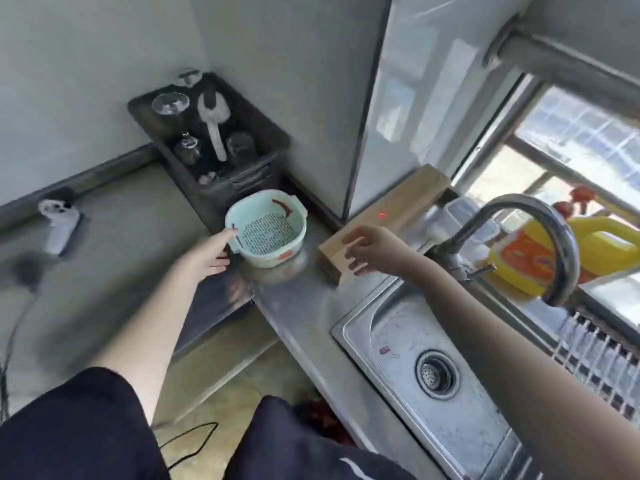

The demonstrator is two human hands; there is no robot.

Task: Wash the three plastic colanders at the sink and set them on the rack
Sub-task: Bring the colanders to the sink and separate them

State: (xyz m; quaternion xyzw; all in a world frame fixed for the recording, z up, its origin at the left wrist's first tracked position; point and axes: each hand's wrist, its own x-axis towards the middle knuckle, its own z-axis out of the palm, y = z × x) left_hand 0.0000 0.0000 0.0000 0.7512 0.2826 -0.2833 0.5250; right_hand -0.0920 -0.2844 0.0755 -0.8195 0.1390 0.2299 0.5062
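Note:
A pale green plastic colander (266, 227) sits upright on the steel counter, left of the sink (429, 368). It looks like a stack nested in a white outer bowl; how many are nested I cannot tell. My left hand (211, 254) reaches to its left handle, with the fingertips touching the rim. To the right of the colander hovers my right hand (370, 249), fingers loosely spread and holding nothing. A wire rack (602, 362) shows at the right edge, beyond the sink.
A dark bin (211, 140) with glasses and a white scoop stands behind the colander. A wooden block (388, 220) lies under my right hand. The curved faucet (540, 237) arches over the sink, with a yellow detergent jug (554, 258) on the sill behind it.

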